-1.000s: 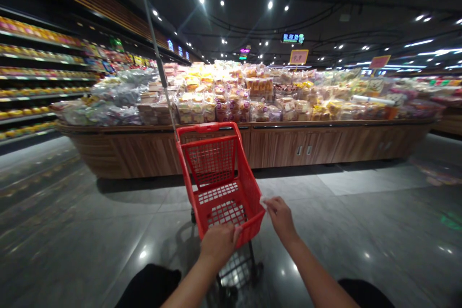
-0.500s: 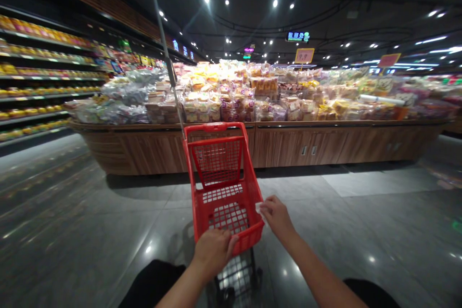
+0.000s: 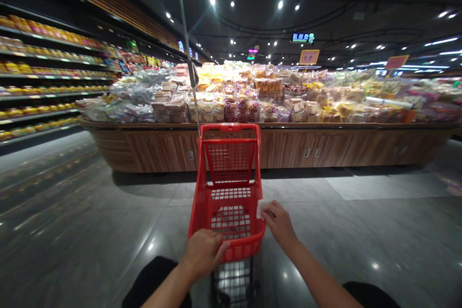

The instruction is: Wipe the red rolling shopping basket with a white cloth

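Observation:
In front of me stands a red plastic shopping cart (image 3: 229, 252) with a grid floor and a grid flap at its far end. My left hand (image 3: 204, 251) is closed over the near left part of its rim, thumb resting along the edge. My right hand (image 3: 277, 217) pinches a small white tissue (image 3: 263, 208) between thumb and fingers, at the cart's right side rim. Fingers partly cover the tissue, which appears to touch the rim. Nothing lies in the upper basket.
A long wooden display counter (image 3: 288, 147) piled with bagged baked goods (image 3: 238, 96) runs beyond the cart. Shelves of packaged goods (image 3: 46, 77) line the left. A thin metal pole (image 3: 186, 33) rises at the cart's far left corner. Grey tiled floor (image 3: 325, 231) surrounds the cart.
The cart has turned a little, its far end swinging right and its near end left, with my left hand moving along. More of the tissue now shows at the right rim.

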Demonstrator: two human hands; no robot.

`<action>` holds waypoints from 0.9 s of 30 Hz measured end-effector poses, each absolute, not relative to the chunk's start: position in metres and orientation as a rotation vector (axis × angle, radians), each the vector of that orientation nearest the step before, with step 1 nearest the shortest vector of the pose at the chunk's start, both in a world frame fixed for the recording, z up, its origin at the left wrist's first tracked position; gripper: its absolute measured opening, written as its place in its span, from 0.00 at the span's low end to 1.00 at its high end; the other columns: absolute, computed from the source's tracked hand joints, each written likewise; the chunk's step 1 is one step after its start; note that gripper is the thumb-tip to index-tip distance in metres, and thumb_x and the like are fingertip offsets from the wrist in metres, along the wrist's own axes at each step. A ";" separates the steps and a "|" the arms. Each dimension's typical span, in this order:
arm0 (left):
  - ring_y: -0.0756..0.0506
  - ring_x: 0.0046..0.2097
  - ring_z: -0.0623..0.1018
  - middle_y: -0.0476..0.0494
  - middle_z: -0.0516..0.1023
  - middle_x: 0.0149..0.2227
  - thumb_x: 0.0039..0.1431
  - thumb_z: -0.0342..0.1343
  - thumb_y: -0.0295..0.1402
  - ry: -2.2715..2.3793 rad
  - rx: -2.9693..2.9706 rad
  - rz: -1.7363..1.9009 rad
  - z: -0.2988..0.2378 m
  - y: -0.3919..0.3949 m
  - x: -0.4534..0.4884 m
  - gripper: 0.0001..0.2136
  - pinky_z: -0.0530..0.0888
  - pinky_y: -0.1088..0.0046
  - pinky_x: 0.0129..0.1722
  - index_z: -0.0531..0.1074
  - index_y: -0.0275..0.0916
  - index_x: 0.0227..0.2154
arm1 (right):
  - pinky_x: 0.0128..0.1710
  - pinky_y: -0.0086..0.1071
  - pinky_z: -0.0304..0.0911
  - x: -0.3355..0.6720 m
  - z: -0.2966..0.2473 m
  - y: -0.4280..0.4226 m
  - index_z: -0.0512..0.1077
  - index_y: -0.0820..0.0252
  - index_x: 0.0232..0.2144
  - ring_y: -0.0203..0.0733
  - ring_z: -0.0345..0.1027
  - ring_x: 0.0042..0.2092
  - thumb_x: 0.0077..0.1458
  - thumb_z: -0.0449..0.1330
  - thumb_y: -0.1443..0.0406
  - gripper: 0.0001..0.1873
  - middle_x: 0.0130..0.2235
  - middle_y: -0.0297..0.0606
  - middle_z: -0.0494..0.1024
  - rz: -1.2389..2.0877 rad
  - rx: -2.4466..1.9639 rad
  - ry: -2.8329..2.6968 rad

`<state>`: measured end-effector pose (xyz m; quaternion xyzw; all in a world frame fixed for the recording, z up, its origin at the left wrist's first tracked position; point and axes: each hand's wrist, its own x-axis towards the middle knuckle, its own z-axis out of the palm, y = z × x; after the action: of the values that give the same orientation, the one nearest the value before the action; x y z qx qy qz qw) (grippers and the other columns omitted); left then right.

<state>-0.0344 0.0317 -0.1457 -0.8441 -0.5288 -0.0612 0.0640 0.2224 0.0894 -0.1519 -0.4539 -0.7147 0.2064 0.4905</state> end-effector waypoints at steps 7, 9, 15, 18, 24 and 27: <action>0.45 0.39 0.75 0.44 0.77 0.33 0.63 0.40 0.41 -1.649 -2.535 -0.436 -0.139 0.039 0.008 0.17 0.63 0.61 0.48 0.71 0.40 0.32 | 0.35 0.33 0.63 0.216 -0.157 0.085 0.74 0.60 0.30 0.43 0.67 0.33 0.49 0.57 0.65 0.08 0.33 0.39 0.74 0.541 -1.258 -1.586; 0.44 0.41 0.74 0.44 0.77 0.35 0.63 0.40 0.41 -1.684 -2.562 -0.457 -0.143 0.040 0.030 0.16 0.64 0.62 0.47 0.70 0.40 0.35 | 0.36 0.33 0.63 0.214 -0.160 0.076 0.73 0.60 0.30 0.43 0.68 0.33 0.48 0.56 0.66 0.07 0.31 0.38 0.75 0.636 -1.247 -1.577; 0.40 0.40 0.75 0.41 0.77 0.35 0.60 0.46 0.40 -1.728 -2.586 -0.417 -0.154 0.052 0.058 0.12 0.66 0.61 0.43 0.70 0.38 0.35 | 0.43 0.33 0.64 0.202 -0.172 0.063 0.71 0.61 0.37 0.42 0.71 0.40 0.47 0.55 0.70 0.12 0.37 0.38 0.77 0.744 -1.187 -1.524; 0.41 0.41 0.74 0.43 0.77 0.36 0.58 0.50 0.39 -1.706 -2.609 -0.405 -0.154 0.058 0.054 0.10 0.66 0.63 0.44 0.70 0.39 0.36 | 0.44 0.35 0.64 0.205 -0.162 0.088 0.74 0.60 0.34 0.44 0.71 0.40 0.49 0.56 0.68 0.10 0.37 0.39 0.77 0.554 -1.225 -1.544; 0.41 0.38 0.75 0.42 0.77 0.33 0.59 0.49 0.38 -1.760 -2.554 -0.353 -0.154 0.063 0.055 0.10 0.67 0.63 0.41 0.71 0.38 0.32 | 0.41 0.35 0.64 0.208 -0.148 0.107 0.75 0.58 0.29 0.43 0.70 0.38 0.51 0.55 0.70 0.08 0.33 0.39 0.75 0.355 -1.235 -1.673; 0.40 0.38 0.75 0.41 0.77 0.33 0.57 0.51 0.37 -1.758 -2.553 -0.338 -0.155 0.064 0.055 0.09 0.67 0.61 0.41 0.71 0.37 0.34 | 0.39 0.32 0.64 0.204 -0.154 0.083 0.75 0.57 0.29 0.41 0.70 0.38 0.52 0.55 0.71 0.09 0.34 0.38 0.74 0.406 -1.188 -1.800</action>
<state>0.0553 0.0644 -0.1551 -0.8187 -0.5638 -0.1082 0.0117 0.2040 0.0828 -0.1542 -0.4817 -0.7300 0.1647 0.4560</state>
